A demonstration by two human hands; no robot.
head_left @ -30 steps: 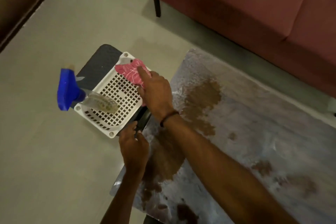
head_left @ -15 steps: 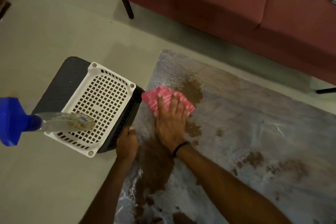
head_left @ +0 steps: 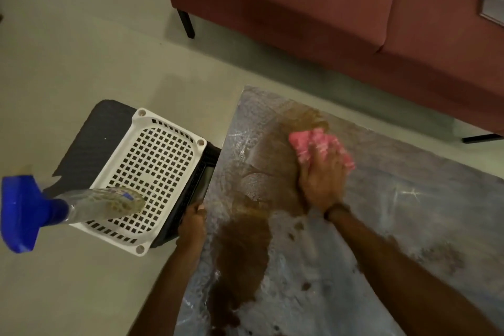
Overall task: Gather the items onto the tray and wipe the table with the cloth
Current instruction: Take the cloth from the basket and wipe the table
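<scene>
Head view: right hand (head_left: pixel 321 185) presses flat on the cloth (head_left: pixel 313 143) over the spill (head_left: pixel 242 248) on the tabletop (head_left: pixel 409 215), wiping; left hand (head_left: pixel 192 225) grips the stand (head_left: pixel 90 144), likely steadying the tray (head_left: pixel 169 125) that holds the bottle (head_left: pixel 103 203).

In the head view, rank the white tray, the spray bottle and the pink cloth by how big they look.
1. white tray
2. spray bottle, though its blue head rises toward the camera, which inflates it
3. pink cloth, partly covered by the right hand
</scene>
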